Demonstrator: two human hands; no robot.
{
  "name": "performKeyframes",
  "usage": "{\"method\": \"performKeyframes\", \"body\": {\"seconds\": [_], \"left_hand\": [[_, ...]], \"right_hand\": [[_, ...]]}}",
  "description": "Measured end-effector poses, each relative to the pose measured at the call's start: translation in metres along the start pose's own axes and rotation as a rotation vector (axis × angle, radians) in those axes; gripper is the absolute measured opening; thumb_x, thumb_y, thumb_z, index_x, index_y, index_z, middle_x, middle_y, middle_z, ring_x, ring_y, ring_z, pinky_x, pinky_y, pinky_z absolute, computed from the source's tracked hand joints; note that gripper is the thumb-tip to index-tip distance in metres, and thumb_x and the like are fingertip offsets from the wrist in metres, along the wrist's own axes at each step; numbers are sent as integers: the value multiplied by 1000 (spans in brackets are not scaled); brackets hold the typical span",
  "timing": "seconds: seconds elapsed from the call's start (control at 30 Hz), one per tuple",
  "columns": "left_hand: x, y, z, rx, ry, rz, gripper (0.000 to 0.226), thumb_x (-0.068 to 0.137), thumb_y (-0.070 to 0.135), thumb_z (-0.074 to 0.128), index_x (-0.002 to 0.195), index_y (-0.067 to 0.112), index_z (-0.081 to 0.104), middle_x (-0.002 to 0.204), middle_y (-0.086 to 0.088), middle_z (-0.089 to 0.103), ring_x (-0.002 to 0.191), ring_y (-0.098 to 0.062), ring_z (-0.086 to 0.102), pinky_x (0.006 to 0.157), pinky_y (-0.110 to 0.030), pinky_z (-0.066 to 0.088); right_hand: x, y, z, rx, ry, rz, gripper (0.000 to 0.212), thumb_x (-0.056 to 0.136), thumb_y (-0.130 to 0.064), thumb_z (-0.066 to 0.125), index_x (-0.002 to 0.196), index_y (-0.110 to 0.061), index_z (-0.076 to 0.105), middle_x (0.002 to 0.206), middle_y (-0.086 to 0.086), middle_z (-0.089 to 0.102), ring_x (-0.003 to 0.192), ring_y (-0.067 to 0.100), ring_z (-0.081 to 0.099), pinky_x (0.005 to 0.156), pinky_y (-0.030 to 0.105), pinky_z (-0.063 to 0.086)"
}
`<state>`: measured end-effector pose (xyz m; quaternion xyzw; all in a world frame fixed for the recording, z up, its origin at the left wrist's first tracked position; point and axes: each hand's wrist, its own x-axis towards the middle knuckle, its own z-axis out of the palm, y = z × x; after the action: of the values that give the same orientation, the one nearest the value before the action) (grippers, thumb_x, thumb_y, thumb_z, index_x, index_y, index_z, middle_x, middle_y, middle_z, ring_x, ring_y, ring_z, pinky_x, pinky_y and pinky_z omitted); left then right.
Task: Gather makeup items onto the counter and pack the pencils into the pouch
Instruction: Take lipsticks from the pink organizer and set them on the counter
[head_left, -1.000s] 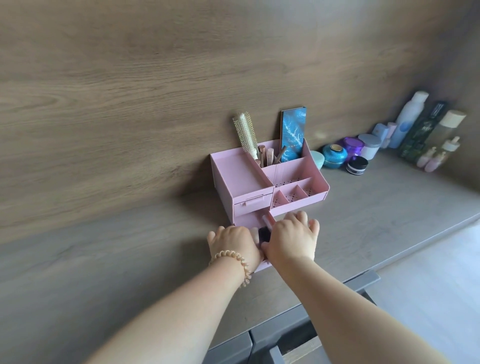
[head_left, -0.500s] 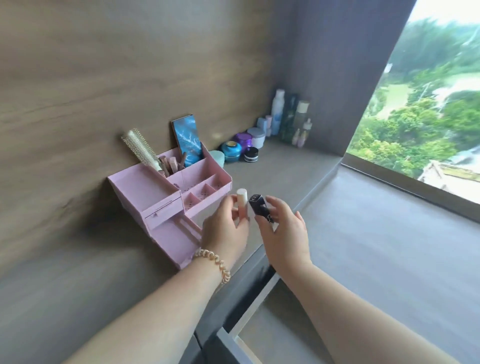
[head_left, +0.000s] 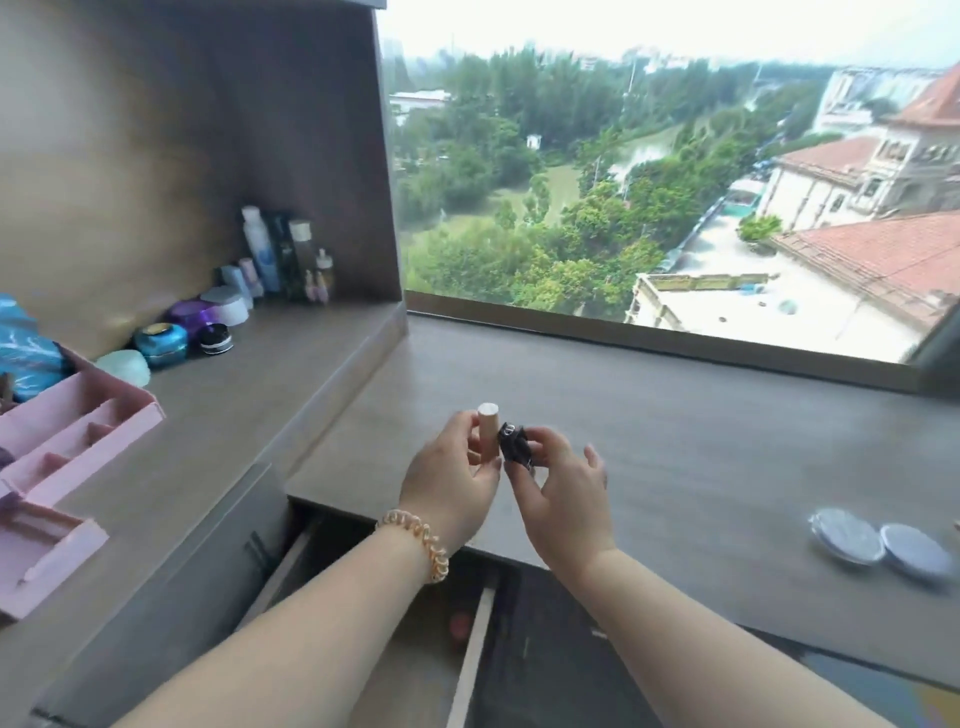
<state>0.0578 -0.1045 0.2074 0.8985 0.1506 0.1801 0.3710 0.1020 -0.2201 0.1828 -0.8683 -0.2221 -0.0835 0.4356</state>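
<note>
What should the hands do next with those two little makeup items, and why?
Probably set both down on the counter, perhaps beside the round silver compacts. The left hand grips a beige tube and the right hand pinches a small black case, both held in the air above that counter.

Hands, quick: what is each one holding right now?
Left hand: holds a beige tube, upright.
Right hand: pinches a black case at the fingertips.
</note>
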Motion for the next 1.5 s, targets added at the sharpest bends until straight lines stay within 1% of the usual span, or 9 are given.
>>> {"method": "performKeyframes", "body": {"seconds": [0.2, 0.47, 0.53, 0.6, 0.9, 1.1, 1.2, 1.33, 1.5], "left_hand": [[-20, 105, 145, -33, -170, 19, 16, 83, 19, 62, 91, 28, 52, 81, 10, 64, 74, -12, 62, 62, -19, 40], [-32, 184, 276, -24, -280, 51, 14, 84, 18, 53, 75, 22, 43, 79, 0, 58, 71, -19, 59, 61, -28, 42], [-26, 188, 298, -12, -308, 28, 14, 83, 18, 52, 74, 21, 42, 77, -2, 59, 70, -21, 58, 60, -30, 43], [-19, 187, 314, 5, -348, 17, 10, 82, 18, 52, 76, 18, 44, 76, -3, 60, 70, -23, 58, 62, -34, 47], [39, 160, 367, 113, -401, 75, 13, 89, 25, 48, 81, 15, 46, 77, -4, 62, 74, -26, 59, 68, -39, 49], [55, 140, 398, 141, -418, 21, 13, 88, 30, 46, 83, 18, 47, 71, 5, 57, 73, -25, 59, 62, -33, 47], [60, 135, 412, 156, -400, 3, 11, 88, 29, 46, 83, 19, 46, 69, 7, 55, 75, -26, 59, 62, -32, 44], [62, 138, 427, 195, -413, 15, 7, 85, 24, 51, 89, 18, 50, 85, -2, 66, 85, -29, 61, 73, -35, 46], [53, 135, 441, 215, -397, -56, 10, 83, 28, 54, 91, 23, 53, 92, 0, 68, 93, -26, 61, 76, -35, 47]], "right_hand": [[-22, 121, -134, -24, -5, 108, 17, 82, -18, 64, 98, -21, 59, 83, -19, 57, 85, 15, 65, 97, 46, 42], [-32, 235, -231, -67, 88, 324, 13, 79, -23, 64, 86, -25, 54, 76, -13, 58, 83, 15, 60, 96, 43, 43], [-28, 253, -237, -119, 77, 362, 12, 81, -25, 63, 86, -27, 53, 75, -15, 56, 84, 13, 61, 109, 39, 28], [-23, 269, -239, -165, 82, 396, 11, 83, -31, 62, 84, -30, 51, 73, -15, 57, 85, 11, 62, 112, 34, 14], [16, 327, -228, -285, 74, 440, 14, 75, -34, 67, 83, -31, 55, 85, -12, 66, 95, 11, 60, 88, 16, 10], [41, 357, -212, -363, -9, 414, 13, 78, -32, 66, 87, -25, 60, 89, -12, 64, 101, 10, 57, 109, 34, 13], [47, 373, -207, -375, -60, 416, 14, 78, -30, 67, 90, -25, 60, 90, -13, 63, 104, 10, 56, 111, 37, 10], [47, 390, -206, -360, -83, 416, 14, 75, -28, 69, 84, -27, 58, 81, -17, 56, 100, 9, 55, 111, 37, 8], [49, 402, -206, -342, -95, 380, 17, 72, -30, 69, 84, -28, 56, 80, -17, 55, 101, 9, 55, 111, 37, 8]]}}
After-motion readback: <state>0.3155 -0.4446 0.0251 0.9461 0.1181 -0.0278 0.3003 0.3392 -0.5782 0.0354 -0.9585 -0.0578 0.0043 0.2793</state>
